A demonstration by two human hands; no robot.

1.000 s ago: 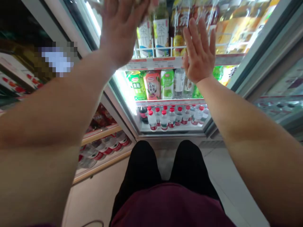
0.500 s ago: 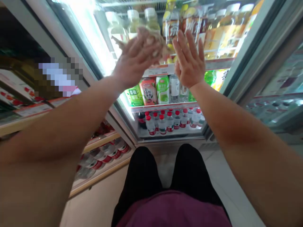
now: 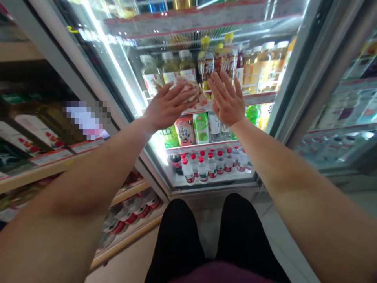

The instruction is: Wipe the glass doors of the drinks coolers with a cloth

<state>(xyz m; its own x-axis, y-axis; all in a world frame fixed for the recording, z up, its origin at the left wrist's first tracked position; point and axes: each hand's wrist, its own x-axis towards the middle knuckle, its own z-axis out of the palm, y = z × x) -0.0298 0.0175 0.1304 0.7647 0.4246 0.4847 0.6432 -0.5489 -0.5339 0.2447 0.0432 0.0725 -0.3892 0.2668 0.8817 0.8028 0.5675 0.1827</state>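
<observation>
My left hand (image 3: 169,106) presses a crumpled, pale beige cloth (image 3: 193,88) against the glass door of a drinks fridge (image 3: 141,135). Its fingers are stretched over the cloth, and part of the cloth sticks out past the fingertips. To its right, my right hand (image 3: 228,100) lies flat on the glass with its fingers extended and nothing in it. Behind the glass, bottles of iced tea (image 3: 206,70) stand near my right fingertips. Pale-drink bottles with white caps (image 3: 169,67) are behind and above my left hand.
Lower shelves hold a green carton-like bottle (image 3: 201,129), a pink one (image 3: 185,131) and several red-capped water bottles (image 3: 203,169). An open shelf (image 3: 53,157) with large bottles adjoins on the left. A metal door frame (image 3: 306,78) stands right. My knees (image 3: 182,224) are close below the door.
The view has tilted up, so an upper fridge shelf now shows and everything sits lower in the picture. My left hand, blurred before, is sharper and still on the cloth.
</observation>
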